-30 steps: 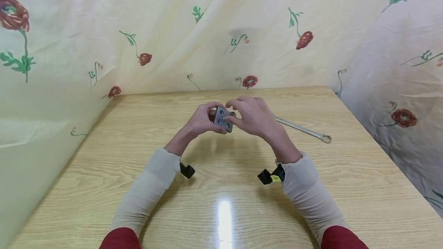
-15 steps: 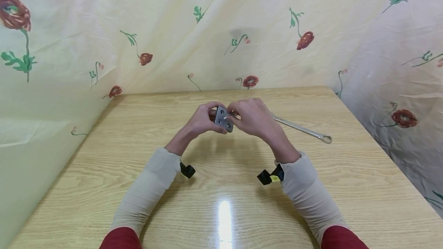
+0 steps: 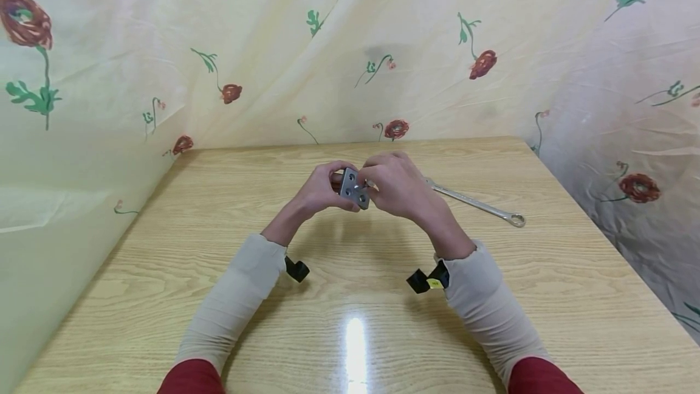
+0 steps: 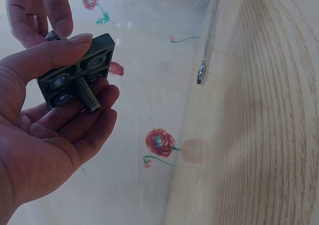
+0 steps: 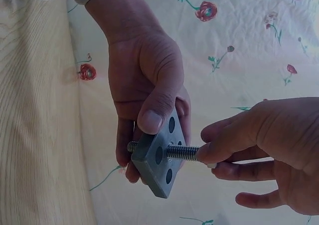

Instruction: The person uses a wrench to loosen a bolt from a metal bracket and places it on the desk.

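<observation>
A grey square plate [image 3: 347, 191] with several holes is held above the table by my left hand [image 3: 317, 190], thumb on one edge and fingers on the other. Through its middle runs a threaded bolt [image 5: 183, 152]. My right hand [image 3: 396, 184] pinches the bolt's outer end between thumb and fingers, largely covering the head. In the right wrist view, a long stretch of thread shows between the plate and those fingertips [image 5: 203, 152]. The left wrist view shows the plate's recessed underside, with the bolt's threaded tip [image 4: 89, 98] sticking out past the left fingers.
A combination wrench [image 3: 476, 202] lies on the wooden table [image 3: 164, 260] to the right, its far end partly behind my right hand. A flowered cloth [image 3: 273, 47] hangs behind the table and along both sides.
My right fingers, spread apart near the bolt a second ago, have closed around its outer end, and the hand has turned slightly. My left hand and the plate stay nearly in place.
</observation>
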A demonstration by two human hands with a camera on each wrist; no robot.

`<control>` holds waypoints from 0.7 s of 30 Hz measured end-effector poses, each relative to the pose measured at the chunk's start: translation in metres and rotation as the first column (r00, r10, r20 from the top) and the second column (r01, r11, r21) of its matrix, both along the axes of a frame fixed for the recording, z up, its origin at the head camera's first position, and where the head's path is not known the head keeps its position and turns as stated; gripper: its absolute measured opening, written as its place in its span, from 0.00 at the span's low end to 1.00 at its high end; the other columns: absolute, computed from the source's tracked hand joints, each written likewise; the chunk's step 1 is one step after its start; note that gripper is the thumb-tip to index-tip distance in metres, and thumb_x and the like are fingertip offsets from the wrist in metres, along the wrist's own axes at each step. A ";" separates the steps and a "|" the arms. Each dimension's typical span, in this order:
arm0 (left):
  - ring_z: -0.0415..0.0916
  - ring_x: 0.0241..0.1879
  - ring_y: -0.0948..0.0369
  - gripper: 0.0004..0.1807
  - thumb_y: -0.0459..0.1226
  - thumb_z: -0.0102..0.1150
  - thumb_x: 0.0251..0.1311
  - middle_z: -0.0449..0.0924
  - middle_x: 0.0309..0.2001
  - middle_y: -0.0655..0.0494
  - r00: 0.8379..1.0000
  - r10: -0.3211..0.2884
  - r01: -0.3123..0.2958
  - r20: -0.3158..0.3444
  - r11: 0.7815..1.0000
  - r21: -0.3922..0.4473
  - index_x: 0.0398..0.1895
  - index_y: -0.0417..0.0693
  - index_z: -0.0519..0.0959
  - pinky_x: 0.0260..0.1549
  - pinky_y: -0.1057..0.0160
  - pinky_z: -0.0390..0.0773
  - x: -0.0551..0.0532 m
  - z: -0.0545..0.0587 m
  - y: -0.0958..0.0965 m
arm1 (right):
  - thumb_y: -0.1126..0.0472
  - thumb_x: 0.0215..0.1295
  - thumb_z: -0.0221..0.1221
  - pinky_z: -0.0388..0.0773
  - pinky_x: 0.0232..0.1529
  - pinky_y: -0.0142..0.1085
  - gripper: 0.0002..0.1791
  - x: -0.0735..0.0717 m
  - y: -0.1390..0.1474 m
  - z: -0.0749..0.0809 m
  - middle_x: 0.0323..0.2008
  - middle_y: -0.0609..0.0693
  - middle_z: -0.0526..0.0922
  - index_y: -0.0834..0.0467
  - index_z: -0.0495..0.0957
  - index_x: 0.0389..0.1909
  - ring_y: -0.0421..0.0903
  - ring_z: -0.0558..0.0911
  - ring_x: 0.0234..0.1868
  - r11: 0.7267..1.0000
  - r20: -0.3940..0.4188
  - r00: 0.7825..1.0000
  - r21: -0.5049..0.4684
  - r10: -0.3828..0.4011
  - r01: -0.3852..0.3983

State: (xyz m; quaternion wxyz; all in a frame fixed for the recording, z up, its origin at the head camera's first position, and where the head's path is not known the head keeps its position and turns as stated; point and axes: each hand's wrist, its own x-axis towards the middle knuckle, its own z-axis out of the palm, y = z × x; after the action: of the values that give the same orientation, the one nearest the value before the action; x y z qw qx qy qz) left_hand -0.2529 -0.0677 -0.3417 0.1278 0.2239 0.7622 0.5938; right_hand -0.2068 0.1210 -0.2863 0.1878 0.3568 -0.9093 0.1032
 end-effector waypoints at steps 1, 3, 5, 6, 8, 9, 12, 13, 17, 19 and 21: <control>0.83 0.43 0.55 0.35 0.25 0.74 0.38 0.84 0.48 0.37 1.000 0.001 -0.001 0.000 1.000 -0.002 0.55 0.44 0.72 0.45 0.60 0.82 0.000 0.000 0.000 | 0.66 0.52 0.69 0.73 0.51 0.53 0.06 0.000 0.000 0.000 0.34 0.48 0.87 0.53 0.87 0.31 0.48 0.84 0.38 1.000 0.005 1.000 0.002 0.000 0.000; 0.83 0.43 0.55 0.35 0.25 0.74 0.38 0.84 0.48 0.37 1.000 0.003 -0.003 0.001 1.000 -0.005 0.55 0.44 0.72 0.45 0.60 0.82 0.000 0.000 0.000 | 0.66 0.53 0.69 0.73 0.52 0.53 0.07 0.000 0.001 0.000 0.35 0.48 0.88 0.53 0.87 0.33 0.48 0.84 0.39 1.000 0.016 1.000 0.007 0.000 0.000; 0.83 0.43 0.55 0.35 0.25 0.74 0.38 0.83 0.49 0.37 1.000 0.000 0.000 0.004 1.000 -0.003 0.55 0.44 0.72 0.45 0.60 0.82 0.000 0.000 0.001 | 0.64 0.53 0.69 0.73 0.53 0.52 0.08 0.000 0.002 0.000 0.36 0.48 0.88 0.53 0.87 0.35 0.48 0.84 0.39 1.000 0.020 1.000 0.009 0.001 -0.001; 0.84 0.42 0.55 0.36 0.25 0.74 0.38 0.83 0.49 0.36 1.000 0.000 0.000 0.006 1.000 0.000 0.56 0.43 0.72 0.45 0.60 0.82 0.000 0.000 0.001 | 0.63 0.53 0.69 0.74 0.53 0.52 0.09 0.000 0.003 0.000 0.37 0.49 0.88 0.53 0.86 0.37 0.48 0.84 0.40 1.000 0.017 1.000 0.010 0.003 -0.003; 0.84 0.42 0.56 0.37 0.24 0.74 0.38 0.83 0.49 0.36 1.000 -0.002 0.002 0.011 1.000 0.004 0.58 0.42 0.71 0.44 0.60 0.82 -0.001 -0.001 0.000 | 0.61 0.54 0.69 0.76 0.50 0.50 0.13 0.000 0.004 0.001 0.39 0.50 0.87 0.54 0.85 0.42 0.48 0.84 0.40 1.000 0.006 1.000 0.006 0.011 -0.011; 0.84 0.41 0.56 0.38 0.24 0.74 0.38 0.83 0.49 0.35 1.000 -0.002 0.002 0.012 1.000 0.004 0.59 0.42 0.71 0.44 0.60 0.82 -0.001 -0.001 0.000 | 0.59 0.55 0.69 0.77 0.49 0.49 0.15 -0.001 0.004 0.001 0.41 0.51 0.87 0.55 0.84 0.44 0.49 0.84 0.41 1.000 0.002 1.000 0.003 0.009 -0.009; 0.83 0.41 0.57 0.39 0.24 0.73 0.39 0.83 0.49 0.35 1.000 0.000 0.000 0.006 1.000 -0.004 0.60 0.42 0.70 0.43 0.61 0.82 -0.001 -0.002 0.000 | 0.53 0.58 0.67 0.77 0.49 0.50 0.21 -0.001 0.005 0.002 0.47 0.53 0.85 0.56 0.80 0.51 0.51 0.84 0.46 1.000 0.019 1.000 -0.008 -0.024 0.024; 0.83 0.41 0.57 0.39 0.24 0.73 0.39 0.83 0.49 0.36 1.000 0.001 -0.001 0.002 1.000 -0.009 0.60 0.42 0.70 0.43 0.61 0.82 -0.001 -0.002 0.000 | 0.51 0.59 0.66 0.77 0.48 0.49 0.22 -0.001 0.005 0.003 0.47 0.53 0.85 0.56 0.79 0.53 0.51 0.83 0.46 0.999 0.038 0.998 -0.013 -0.046 0.047; 0.83 0.42 0.55 0.36 0.25 0.74 0.39 0.83 0.48 0.36 1.000 0.005 -0.005 -0.015 1.000 -0.018 0.56 0.43 0.72 0.45 0.60 0.82 -0.001 -0.001 0.000 | 0.43 0.63 0.60 0.79 0.39 0.43 0.25 -0.002 0.004 0.003 0.42 0.52 0.87 0.55 0.77 0.55 0.49 0.84 0.40 0.986 0.158 0.974 -0.002 -0.165 0.167; 0.83 0.43 0.55 0.35 0.25 0.74 0.39 0.83 0.48 0.36 1.000 0.006 -0.006 -0.019 1.000 -0.018 0.55 0.43 0.72 0.45 0.60 0.82 -0.001 -0.001 0.000 | 0.41 0.64 0.58 0.74 0.29 0.37 0.25 -0.002 0.003 0.003 0.34 0.50 0.87 0.54 0.79 0.52 0.46 0.82 0.30 0.978 0.221 0.954 0.005 -0.204 0.208; 0.83 0.43 0.55 0.35 0.25 0.74 0.39 0.83 0.47 0.37 1.000 0.004 -0.005 -0.023 1.000 -0.020 0.55 0.44 0.72 0.45 0.59 0.82 -0.001 -0.001 0.000 | 0.41 0.65 0.57 0.68 0.23 0.34 0.23 -0.003 0.002 0.002 0.28 0.49 0.85 0.54 0.81 0.49 0.44 0.77 0.23 0.974 0.267 0.938 0.003 -0.220 0.227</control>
State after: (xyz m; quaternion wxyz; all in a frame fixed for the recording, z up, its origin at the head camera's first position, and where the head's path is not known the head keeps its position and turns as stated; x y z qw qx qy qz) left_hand -0.2539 -0.0676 -0.3429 0.1198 0.2277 0.7700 0.5839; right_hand -0.2101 0.1233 -0.2845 0.0799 0.2316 -0.9593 0.1408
